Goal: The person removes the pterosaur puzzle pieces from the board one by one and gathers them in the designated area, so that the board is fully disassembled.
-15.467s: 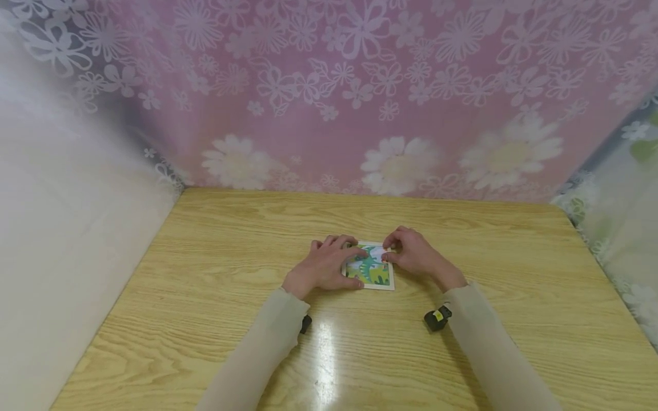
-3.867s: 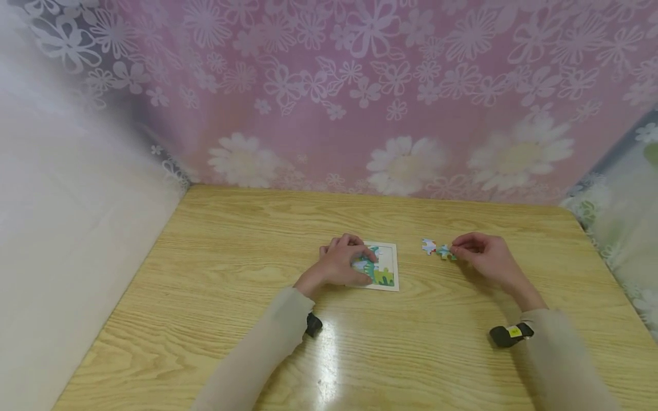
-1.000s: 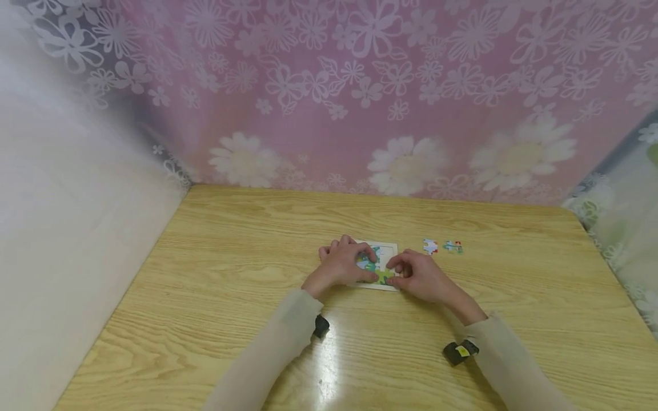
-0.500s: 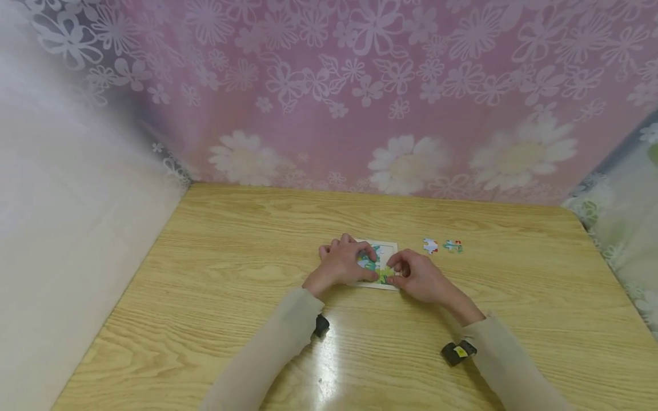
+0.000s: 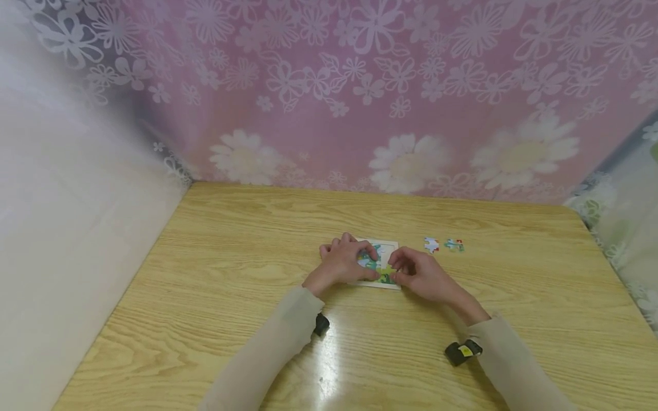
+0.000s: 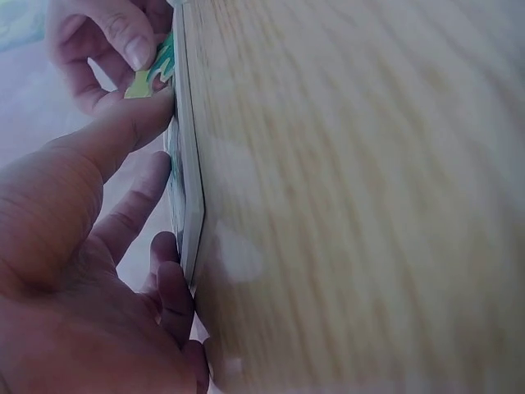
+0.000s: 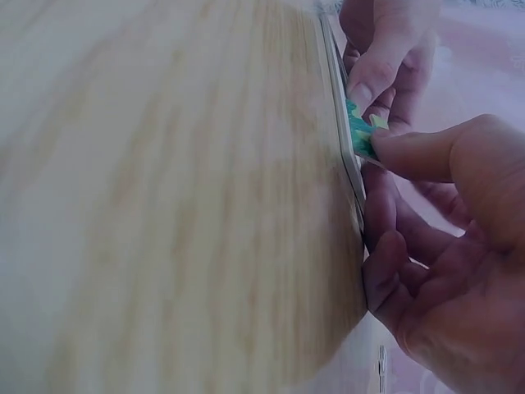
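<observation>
A small jigsaw puzzle with a dinosaur picture lies in a pale square frame (image 5: 377, 286) at the table's middle. My left hand (image 5: 343, 262) grips its left side, curled fingers at the edge and thumb on the lower part; that side of the picture is hidden. My right hand (image 5: 418, 274) pinches a green puzzle piece (image 7: 359, 131) at the lower right. In the left wrist view the piece (image 6: 141, 84) stands tilted up, close to my left thumb. Bare cream backing shows above it. Two loose puzzle pieces, one white and red (image 5: 431, 245), one teal and red (image 5: 454, 245), lie right of the frame.
The wood-grain table (image 5: 231, 245) extends around the puzzle. A pink floral curtain (image 5: 319, 131) hangs behind its far edge, and a pale cloth (image 5: 77, 188) hangs on the left. Black wrist cameras (image 5: 460, 352) are strapped under both sleeves.
Earlier the picture looked fuller; two pieces now lie to the right. My right hand has come back from them to the frame's lower right corner. The left hand keeps nearly the same place.
</observation>
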`<state>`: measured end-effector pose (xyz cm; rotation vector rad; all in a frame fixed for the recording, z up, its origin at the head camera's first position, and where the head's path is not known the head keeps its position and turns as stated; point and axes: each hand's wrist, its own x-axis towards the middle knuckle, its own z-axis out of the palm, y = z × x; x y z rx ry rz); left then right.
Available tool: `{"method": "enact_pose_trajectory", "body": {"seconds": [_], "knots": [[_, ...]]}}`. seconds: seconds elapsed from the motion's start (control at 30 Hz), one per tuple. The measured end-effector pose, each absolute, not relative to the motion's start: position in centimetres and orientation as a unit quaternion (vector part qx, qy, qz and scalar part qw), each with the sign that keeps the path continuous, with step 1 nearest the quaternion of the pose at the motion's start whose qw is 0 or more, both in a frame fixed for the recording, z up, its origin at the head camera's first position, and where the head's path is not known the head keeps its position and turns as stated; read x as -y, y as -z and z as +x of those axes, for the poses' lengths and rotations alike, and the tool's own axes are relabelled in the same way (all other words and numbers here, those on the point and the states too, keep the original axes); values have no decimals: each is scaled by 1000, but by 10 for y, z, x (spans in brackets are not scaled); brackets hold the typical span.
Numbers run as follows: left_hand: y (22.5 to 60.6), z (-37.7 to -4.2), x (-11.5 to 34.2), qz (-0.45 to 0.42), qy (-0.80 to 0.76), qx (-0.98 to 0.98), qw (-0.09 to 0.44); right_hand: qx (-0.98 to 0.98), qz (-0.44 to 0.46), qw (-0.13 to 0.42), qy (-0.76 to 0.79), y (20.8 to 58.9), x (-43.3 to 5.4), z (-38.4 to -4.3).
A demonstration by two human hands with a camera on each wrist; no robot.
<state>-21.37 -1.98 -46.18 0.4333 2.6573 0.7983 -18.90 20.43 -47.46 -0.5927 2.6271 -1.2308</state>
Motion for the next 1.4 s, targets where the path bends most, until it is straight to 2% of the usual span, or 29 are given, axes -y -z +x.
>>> {"method": "enact_pose_trajectory", "body": {"seconds": [0.17,0.47,1.4], "knots": [[461,-215,21,155,-281,-932,167,-875,-200,86,432,473,-205,-190],[458,-214,21,156,-276,-932,173,-861,-133,101,481,467,-216,-188],[459,-210,24,178,-295,-923,171,-895,-76,-10,439,467,-302,-183]]}}
